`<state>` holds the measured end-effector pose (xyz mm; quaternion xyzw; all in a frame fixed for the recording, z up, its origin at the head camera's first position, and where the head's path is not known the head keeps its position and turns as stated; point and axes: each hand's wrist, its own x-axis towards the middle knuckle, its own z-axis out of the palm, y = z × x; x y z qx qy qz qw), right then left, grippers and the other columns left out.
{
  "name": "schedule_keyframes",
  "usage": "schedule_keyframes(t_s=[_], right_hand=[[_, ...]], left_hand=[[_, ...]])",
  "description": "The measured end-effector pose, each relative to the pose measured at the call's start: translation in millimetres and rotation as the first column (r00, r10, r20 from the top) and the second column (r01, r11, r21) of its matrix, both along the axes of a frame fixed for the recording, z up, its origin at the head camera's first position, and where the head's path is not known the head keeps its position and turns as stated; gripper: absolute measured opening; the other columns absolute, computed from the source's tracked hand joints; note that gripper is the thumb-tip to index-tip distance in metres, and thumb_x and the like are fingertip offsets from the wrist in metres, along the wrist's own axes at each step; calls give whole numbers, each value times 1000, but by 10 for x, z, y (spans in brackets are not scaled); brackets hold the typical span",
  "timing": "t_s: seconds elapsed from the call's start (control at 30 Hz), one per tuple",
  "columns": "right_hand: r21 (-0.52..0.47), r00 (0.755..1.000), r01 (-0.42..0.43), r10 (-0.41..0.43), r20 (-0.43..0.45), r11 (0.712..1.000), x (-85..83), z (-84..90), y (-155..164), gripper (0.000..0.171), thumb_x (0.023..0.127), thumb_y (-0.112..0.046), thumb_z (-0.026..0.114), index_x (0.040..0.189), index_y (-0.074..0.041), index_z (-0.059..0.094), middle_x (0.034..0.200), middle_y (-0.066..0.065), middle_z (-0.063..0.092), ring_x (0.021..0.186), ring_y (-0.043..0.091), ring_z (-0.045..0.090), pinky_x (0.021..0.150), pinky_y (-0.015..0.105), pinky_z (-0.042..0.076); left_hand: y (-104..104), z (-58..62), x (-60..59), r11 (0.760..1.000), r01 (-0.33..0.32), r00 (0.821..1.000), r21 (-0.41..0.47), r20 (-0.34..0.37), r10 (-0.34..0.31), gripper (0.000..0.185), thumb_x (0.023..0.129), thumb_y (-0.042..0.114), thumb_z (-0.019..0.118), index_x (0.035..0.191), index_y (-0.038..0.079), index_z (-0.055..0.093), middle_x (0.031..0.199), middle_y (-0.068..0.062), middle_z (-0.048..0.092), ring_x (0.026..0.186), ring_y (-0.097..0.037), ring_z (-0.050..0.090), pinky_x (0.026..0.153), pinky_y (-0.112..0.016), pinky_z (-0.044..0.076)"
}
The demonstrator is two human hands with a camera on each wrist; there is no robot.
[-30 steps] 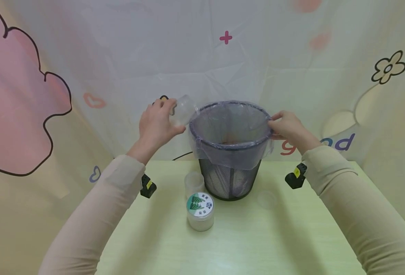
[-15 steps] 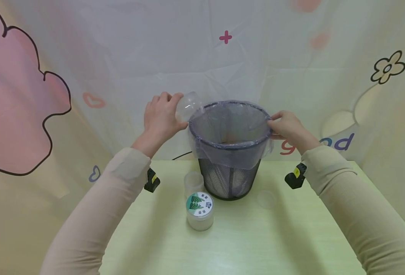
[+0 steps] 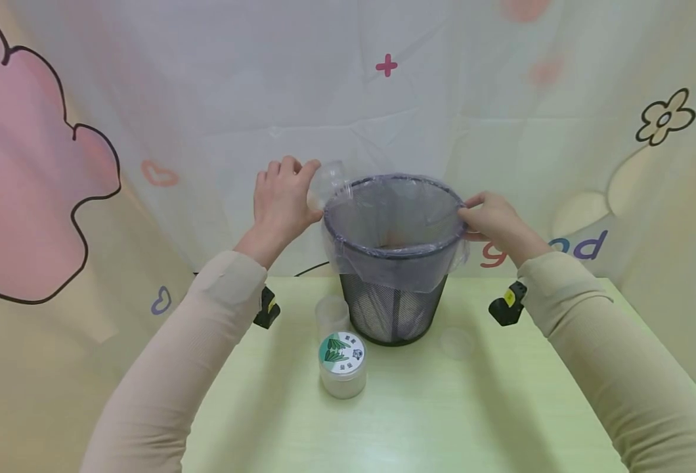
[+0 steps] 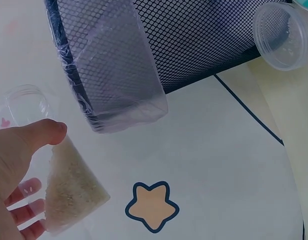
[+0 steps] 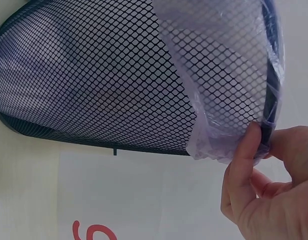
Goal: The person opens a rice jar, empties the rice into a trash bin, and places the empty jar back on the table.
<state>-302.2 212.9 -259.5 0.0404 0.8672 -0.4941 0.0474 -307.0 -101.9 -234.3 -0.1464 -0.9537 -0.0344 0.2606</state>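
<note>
My left hand (image 3: 283,200) grips a clear plastic jar (image 3: 330,180) by its side, just at the left rim of the mesh bin (image 3: 396,309). The jar is tilted, its mouth towards the bin. Pale, grainy stuff (image 4: 71,192) lies slanted inside it in the left wrist view. My right hand (image 3: 492,217) pinches the bin's right rim through the thin purple bin liner (image 3: 395,272); in the right wrist view, fingers (image 5: 244,165) and thumb lie on either side of the rim. Whatever is at the bin's bottom is mostly hidden.
On the pale table (image 3: 419,414), an uncapped clear jar (image 3: 331,314) stands left of the bin. A lidded jar (image 3: 343,368) with a green-and-white label is in front of it. A clear lid (image 3: 457,343) lies right of the bin. A printed curtain (image 3: 236,85) hangs behind.
My left hand has moved right and slightly up, bringing the tilted jar's mouth to the bin's left rim. My right hand has stayed at the right rim.
</note>
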Motion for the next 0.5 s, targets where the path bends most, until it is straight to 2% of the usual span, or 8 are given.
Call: schedule_keyframes(t_s=[0.13,0.27,0.5], right_hand=[[-11,1000,4,-4,-8,1000,-13,-15,12,43,92,-16,45,125,10,35,103,14,43,85,17,53,78,26,53],[20,1000,-2,2,-4,1000,1,2,-8,44,93,-15,43,127,10,34,107,15,42,88,18,52,81,26,52],[31,1000,-4,4,-2,999,14,14,-16,45,93,-16,42,128,10,32,108,14,41,87,16,52,78,24,53]], left_hand=[[7,4,-26,1000,-10,1000,-21,0,10,75,71,33,78,136,19,42,120,-12,47,105,-31,43,86,-42,36],[15,1,-48,999,-18,1000,-46,-4,18,75,71,33,78,136,20,41,119,-11,47,106,-31,42,87,-42,36],[25,-35,-66,996,9,999,-86,-49,-13,73,71,31,79,134,20,43,117,-10,48,105,-31,43,87,-43,37]])
